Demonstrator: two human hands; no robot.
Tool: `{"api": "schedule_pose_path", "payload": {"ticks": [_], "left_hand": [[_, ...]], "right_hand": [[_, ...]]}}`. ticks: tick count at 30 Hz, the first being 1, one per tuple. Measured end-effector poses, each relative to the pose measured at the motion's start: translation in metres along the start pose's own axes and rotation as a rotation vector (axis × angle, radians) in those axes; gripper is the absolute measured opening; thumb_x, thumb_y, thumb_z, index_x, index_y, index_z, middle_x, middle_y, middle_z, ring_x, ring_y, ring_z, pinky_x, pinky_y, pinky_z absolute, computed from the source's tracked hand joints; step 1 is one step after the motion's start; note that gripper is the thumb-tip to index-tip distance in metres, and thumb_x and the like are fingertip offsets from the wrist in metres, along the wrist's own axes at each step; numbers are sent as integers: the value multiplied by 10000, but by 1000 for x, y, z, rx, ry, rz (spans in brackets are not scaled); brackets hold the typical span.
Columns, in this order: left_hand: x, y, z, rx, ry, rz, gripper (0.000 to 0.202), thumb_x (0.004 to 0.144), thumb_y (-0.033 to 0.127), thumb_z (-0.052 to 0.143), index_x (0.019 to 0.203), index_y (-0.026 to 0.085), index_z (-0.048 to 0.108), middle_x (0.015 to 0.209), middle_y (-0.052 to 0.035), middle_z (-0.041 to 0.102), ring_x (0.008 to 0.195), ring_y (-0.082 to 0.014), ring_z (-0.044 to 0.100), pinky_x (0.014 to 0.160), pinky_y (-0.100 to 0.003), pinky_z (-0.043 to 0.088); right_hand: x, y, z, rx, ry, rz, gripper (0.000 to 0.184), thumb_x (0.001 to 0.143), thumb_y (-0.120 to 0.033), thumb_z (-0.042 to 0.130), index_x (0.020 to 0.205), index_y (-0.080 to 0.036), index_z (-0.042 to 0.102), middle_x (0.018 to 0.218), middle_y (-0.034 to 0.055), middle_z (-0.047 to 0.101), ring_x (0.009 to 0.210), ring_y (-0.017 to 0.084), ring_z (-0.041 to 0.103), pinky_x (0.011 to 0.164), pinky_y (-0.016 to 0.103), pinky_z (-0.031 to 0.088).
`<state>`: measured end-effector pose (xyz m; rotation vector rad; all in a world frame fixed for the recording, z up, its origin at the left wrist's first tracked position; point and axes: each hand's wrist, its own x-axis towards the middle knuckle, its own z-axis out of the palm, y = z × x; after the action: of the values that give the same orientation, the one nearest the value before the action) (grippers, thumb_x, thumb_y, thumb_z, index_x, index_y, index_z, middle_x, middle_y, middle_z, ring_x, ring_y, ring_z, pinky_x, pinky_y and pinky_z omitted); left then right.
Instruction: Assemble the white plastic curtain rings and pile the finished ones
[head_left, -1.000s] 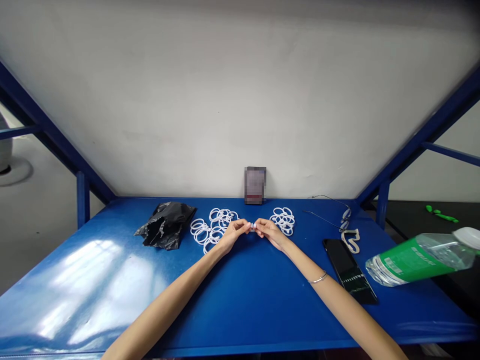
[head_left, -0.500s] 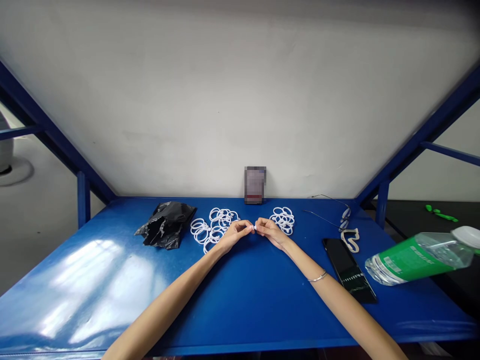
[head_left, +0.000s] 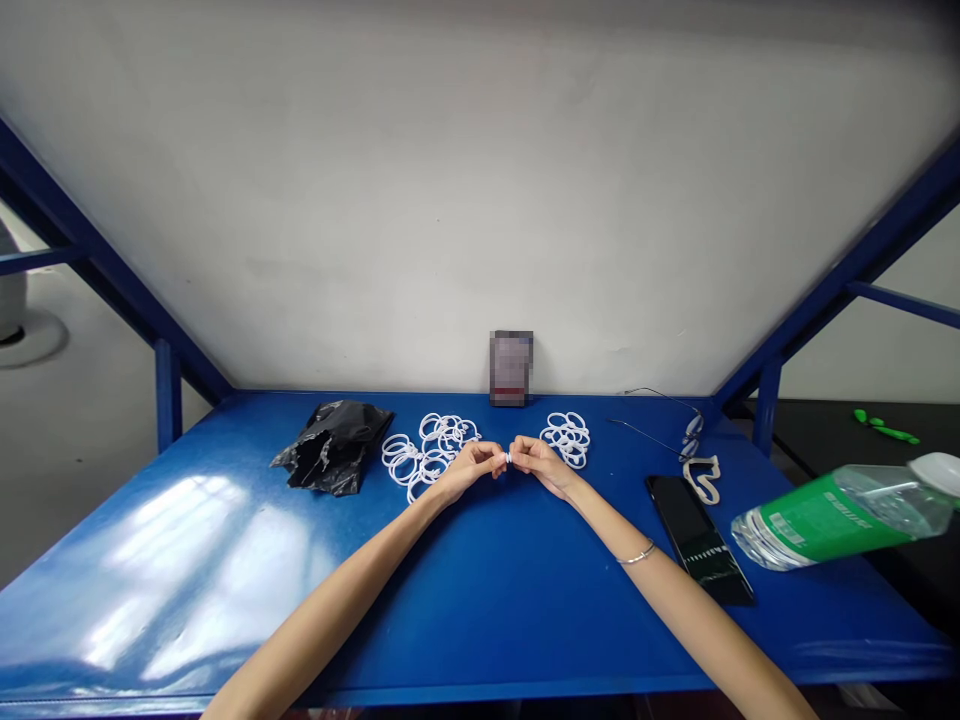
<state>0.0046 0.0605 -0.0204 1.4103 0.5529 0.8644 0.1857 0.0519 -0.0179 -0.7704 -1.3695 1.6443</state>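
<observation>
My left hand (head_left: 469, 466) and my right hand (head_left: 541, 462) meet fingertip to fingertip over the blue table (head_left: 480, 600). Both are closed in a pinch on one small white ring (head_left: 508, 457) held between them. A loose heap of white rings (head_left: 426, 452) lies just left of my left hand. A smaller pile of white rings (head_left: 567, 438) lies just behind my right hand. A thin bracelet (head_left: 637, 555) sits on my right wrist.
A crumpled black plastic bag (head_left: 334, 446) lies at the far left of the rings. A black phone (head_left: 699, 540), a beige band (head_left: 702, 479), glasses (head_left: 679, 428) and a lying plastic bottle (head_left: 840, 512) occupy the right side. A small card (head_left: 511, 368) leans on the white wall.
Both hands stay pinched together on the small ring; the fingers have closed in slightly. The view has shifted a little.
</observation>
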Motion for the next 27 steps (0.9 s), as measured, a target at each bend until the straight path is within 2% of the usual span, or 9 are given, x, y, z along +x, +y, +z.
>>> {"api": "schedule_pose_path", "payload": {"ticks": [11,18,27], "left_hand": [[0,1,-3,-2,-5,-15,408,743,496,682,654,106,602,631,-10,541,582,-95,448,601,-227,343],[0,-2,-3,-41,-24,8,394,757,475,680,631,118,571,625,-2,515,647,-110,470,644,-228,353],[-1,5,-2,-8,-75,-34,408,731,486,695,597,119,578,622,-5,529,601,-98,439,612,-232,328]], "right_hand": [[0,0,-1,-94,-46,16,352,728,-481,718,674,-153,602,620,-23,519,527,82,328,520,254,191],[-1,-3,1,-77,-44,7,358,719,-489,724,661,-155,608,602,-23,506,530,86,334,520,254,204],[-1,1,-3,-127,-84,18,373,710,-504,729,679,-156,600,639,-10,565,534,84,351,513,245,219]]}}
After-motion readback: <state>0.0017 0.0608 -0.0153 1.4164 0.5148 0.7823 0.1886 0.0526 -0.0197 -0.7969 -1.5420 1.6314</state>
